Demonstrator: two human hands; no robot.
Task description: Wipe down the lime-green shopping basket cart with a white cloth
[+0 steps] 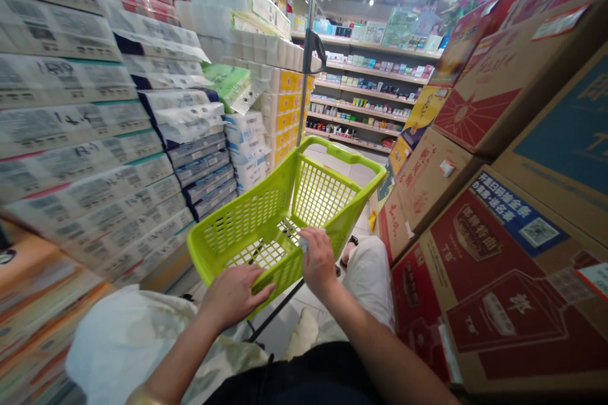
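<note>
Between my hands and the aisle stands a lime-green plastic shopping basket [247, 221] with perforated sides, tilted in view on a dark frame. Nothing lies in the part of it that I can see. My left hand [234, 294] grips the near rim, fingers over the top and thumb along the outside. Farther right on the same rim, my right hand [319, 259] is closed on a small crumpled white tissue [304, 242], pressed to the basket's edge. Most of the tissue is hidden by the fingers.
Tall stacks of packaged paper goods [61, 82] rise on the left. Printed cartons [503, 278] are piled close on the right. A glass door with a dark handle [315, 50] stands beyond the basket, before stocked shelves [361, 85]. My light trousers [373, 272] show below.
</note>
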